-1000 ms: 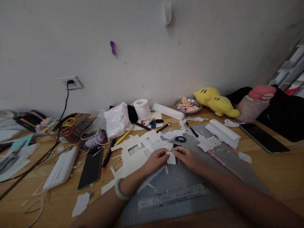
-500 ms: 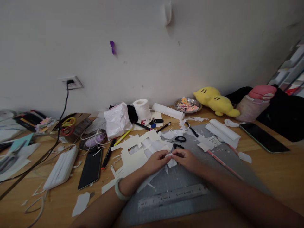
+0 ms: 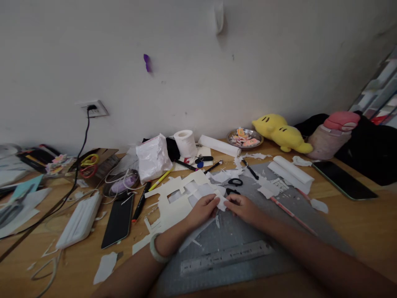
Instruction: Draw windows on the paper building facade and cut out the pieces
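A small piece of white paper (image 3: 221,203) is held between my two hands above the grey cutting mat (image 3: 229,231). My left hand (image 3: 203,211) pinches its left side, thumb on top. On the other side, my right hand (image 3: 242,208) has its fingers closed at the paper's right edge. Just behind the hands lie black-handled scissors (image 3: 235,182), partly hidden by paper scraps. Cream card with cut-out windows (image 3: 173,209) lies to the left, partly under my left hand. Nearer to me, a steel ruler (image 3: 226,256) rests on the mat.
Left of the card lie a marker (image 3: 141,203), a black phone (image 3: 118,221) and a white power strip (image 3: 80,221) with cables. Along the wall stand a paper roll (image 3: 185,142), a metal dish (image 3: 245,138), a yellow plush toy (image 3: 282,132) and a pink bottle (image 3: 335,134).
The paper between my fingers has turned and now shows a flatter, broader face. My left fingers have shifted slightly, while both forearms stay nearly in place.
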`<state>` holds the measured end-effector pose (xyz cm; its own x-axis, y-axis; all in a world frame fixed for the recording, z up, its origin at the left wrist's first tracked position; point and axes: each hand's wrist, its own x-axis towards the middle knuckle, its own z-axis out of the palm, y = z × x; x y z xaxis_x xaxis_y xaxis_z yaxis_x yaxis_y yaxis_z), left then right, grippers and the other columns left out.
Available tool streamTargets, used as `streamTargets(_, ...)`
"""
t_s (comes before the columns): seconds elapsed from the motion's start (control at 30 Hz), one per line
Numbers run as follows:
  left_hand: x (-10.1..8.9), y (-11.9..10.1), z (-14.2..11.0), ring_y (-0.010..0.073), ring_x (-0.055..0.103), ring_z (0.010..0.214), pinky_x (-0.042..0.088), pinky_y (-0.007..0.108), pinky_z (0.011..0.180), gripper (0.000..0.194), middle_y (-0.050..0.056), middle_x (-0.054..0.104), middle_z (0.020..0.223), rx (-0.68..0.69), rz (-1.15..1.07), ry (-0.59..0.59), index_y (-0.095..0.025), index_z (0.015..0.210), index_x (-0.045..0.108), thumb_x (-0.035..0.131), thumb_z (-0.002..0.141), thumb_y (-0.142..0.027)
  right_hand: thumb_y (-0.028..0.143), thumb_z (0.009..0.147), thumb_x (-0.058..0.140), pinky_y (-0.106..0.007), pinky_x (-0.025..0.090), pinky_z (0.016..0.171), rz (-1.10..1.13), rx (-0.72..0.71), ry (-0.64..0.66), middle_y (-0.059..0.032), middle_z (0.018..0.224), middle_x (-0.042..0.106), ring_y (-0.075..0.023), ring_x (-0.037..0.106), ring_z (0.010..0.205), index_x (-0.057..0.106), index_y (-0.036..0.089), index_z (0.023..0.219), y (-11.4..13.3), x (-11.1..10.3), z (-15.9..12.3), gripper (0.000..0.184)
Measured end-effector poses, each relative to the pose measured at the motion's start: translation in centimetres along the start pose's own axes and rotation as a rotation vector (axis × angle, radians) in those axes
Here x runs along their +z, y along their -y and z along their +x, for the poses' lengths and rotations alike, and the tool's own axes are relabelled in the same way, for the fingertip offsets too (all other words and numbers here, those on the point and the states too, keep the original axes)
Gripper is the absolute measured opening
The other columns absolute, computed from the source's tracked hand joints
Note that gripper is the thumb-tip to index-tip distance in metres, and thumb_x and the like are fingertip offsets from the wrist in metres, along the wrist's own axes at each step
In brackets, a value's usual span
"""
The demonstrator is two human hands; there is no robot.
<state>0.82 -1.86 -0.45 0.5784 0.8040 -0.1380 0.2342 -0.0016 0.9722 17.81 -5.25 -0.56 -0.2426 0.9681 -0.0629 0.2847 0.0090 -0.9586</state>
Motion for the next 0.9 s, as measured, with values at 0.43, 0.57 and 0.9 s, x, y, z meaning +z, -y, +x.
streamTargets(0.43,0.16,-0.42,-0.22,0.0123,0.037,0.054,0.032,0.024,0.055,0.050,-0.004,0.037,0.052,0.022,0.139,-0.051,-0.018,0.058,0.046,0.032,0.081,-0.060,0.047,0.073,0.053,-0.024,0.034,0.052,0.009,-0.010,0.036,0.0022,0.057,0.047,-0.0117,0.043,0.053,0.048,0.019,0.063,0.51,-0.05,-0.16,0.030)
streamTargets(0.57,0.11,-0.17,-0.16,0.0126,0.038,0.058,0.034,0.024,0.060,0.045,-0.003,0.040,0.057,0.038,0.183,-0.072,-0.018,0.060,0.044,0.033,0.082,-0.055,0.045,0.075,0.053,-0.024,0.033,0.052,0.008,-0.012,0.040,0.0024,0.057,0.046,-0.0115,0.043,0.053,0.048,0.019,0.064,0.45,-0.05,-0.18,0.029)
streamTargets(0.9,-0.01,0.11,-0.07,0.0158,0.046,0.066,0.038,0.026,0.065,0.042,0.001,0.050,0.062,0.031,0.282,-0.080,-0.017,0.062,0.048,0.032,0.082,-0.050,0.045,0.076,0.049,-0.024,0.033,0.052,-0.017,-0.012,0.049,0.0022,0.057,0.045,-0.0115,0.043,0.053,0.048,0.019,0.063,0.16,0.03,-0.10,0.029)
